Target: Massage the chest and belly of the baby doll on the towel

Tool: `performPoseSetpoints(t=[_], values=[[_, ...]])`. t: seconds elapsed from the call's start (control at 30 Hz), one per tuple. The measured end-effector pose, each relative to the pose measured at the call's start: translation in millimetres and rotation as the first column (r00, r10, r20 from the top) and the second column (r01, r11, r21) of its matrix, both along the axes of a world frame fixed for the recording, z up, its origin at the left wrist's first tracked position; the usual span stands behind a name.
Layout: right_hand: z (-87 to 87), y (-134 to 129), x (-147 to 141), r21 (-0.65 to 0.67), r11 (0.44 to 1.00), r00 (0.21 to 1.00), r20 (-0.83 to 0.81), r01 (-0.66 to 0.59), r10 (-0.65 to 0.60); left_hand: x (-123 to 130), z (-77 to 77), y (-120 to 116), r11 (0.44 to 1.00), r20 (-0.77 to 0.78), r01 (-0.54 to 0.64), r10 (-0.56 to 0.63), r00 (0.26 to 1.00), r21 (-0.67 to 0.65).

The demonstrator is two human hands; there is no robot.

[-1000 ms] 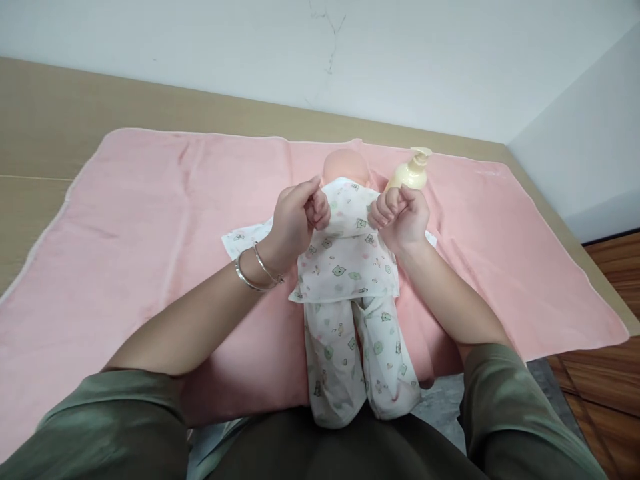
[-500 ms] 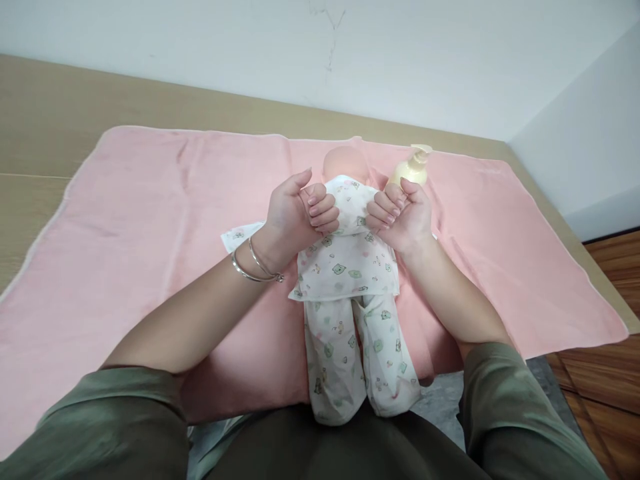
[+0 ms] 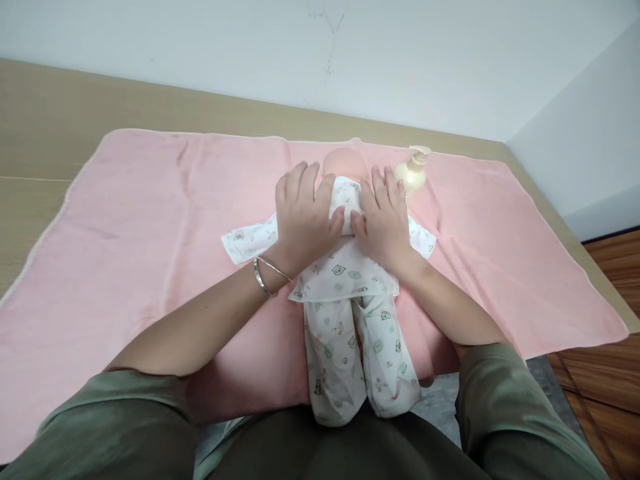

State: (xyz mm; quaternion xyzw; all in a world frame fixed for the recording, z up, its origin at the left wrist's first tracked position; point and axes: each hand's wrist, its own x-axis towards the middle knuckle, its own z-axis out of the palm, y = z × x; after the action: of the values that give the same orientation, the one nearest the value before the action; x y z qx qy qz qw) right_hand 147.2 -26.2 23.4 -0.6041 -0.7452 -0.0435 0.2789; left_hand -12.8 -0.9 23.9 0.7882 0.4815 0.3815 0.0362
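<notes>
A baby doll [image 3: 345, 163] lies on a pink blanket, its head toward the wall and its legs toward me. It wears a white printed top [image 3: 350, 270] and matching trousers [image 3: 336, 353]. My left hand [image 3: 307, 213], with silver bangles on the wrist, is over the left side of the doll's chest, palm down and fingers spread. Over the right side is my right hand [image 3: 384, 217], also palm down with fingers apart. Neither hand holds anything. I cannot tell whether the palms touch the top. The hands hide parts of its shoulders and sleeves.
A cream pump bottle [image 3: 413, 173] stands on the pink blanket [image 3: 130, 220], just beyond my right hand. The blanket covers much of a wooden table [image 3: 65, 100]. A white wall [image 3: 200, 47] rises behind, and brown wood-grain panels [image 3: 600, 380] are at the right.
Both hands have turned from loosely curled, palms facing up, to palms down with fingers stretched out. The doll and the bottle stay in place.
</notes>
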Motion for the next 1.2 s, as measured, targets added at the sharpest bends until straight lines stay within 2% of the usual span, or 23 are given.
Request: performPoseSetpoints(t=[0.07,0.13,0.27,0.43,0.57,0.67,0.8,0.9,1.0,1.1,1.2], values=[[-2.5,-1,-3,-0.033,0.998,0.99,0.129,0.059,-0.054,2,-6.6,-1,1.0,-0.121,-0.001,0.0,0.993,-0.005],[-3.7,-2,-5,-0.051,0.995,0.983,0.169,0.086,-0.077,4,-14.2,1,0.998,-0.165,0.006,-0.017,0.986,-0.07],[-5.8,-4,-7,-0.059,0.996,0.985,0.165,0.067,-0.056,6,-29.0,6,0.975,-0.147,0.052,-0.085,0.986,-0.215],[-10.4,-11,-14,-0.1,0.995,0.992,0.124,-0.001,0.013,7,-38.4,9,0.965,-0.084,0.106,-0.13,0.988,-0.242],[-12.2,0,-9,-0.257,0.965,0.996,0.053,-0.054,0.07,9,-38.7,1,0.968,-0.09,0.114,-0.137,0.987,-0.225],[-13.0,16,1,-0.344,0.937,0.998,-0.034,-0.063,0.055,11,-34.4,-7,0.976,-0.125,0.103,-0.128,0.984,-0.191],[-13.2,13,-1,-0.332,0.943,0.998,-0.058,-0.007,-0.013,10,-26.0,-4,0.972,-0.193,0.086,-0.13,0.972,-0.22],[-11.3,-7,-12,-0.293,0.956,1.0,-0.003,-0.025,0.026,7,-24.4,9,0.96,-0.219,0.072,-0.134,0.966,-0.27],[-8.6,-15,-15,-0.275,0.959,0.997,0.019,-0.066,0.074,7,-27.2,12,0.97,-0.204,0.06,-0.11,0.973,-0.236],[-7.6,-2,-6,-0.314,0.946,0.997,-0.01,-0.076,0.077,11,-28.7,-1,0.983,-0.192,0.057,-0.091,0.977,-0.173],[-8.0,14,4,-0.346,0.937,0.998,-0.056,-0.041,0.023,16,-26.9,-15,0.985,-0.217,0.067,-0.1,0.971,-0.157]])
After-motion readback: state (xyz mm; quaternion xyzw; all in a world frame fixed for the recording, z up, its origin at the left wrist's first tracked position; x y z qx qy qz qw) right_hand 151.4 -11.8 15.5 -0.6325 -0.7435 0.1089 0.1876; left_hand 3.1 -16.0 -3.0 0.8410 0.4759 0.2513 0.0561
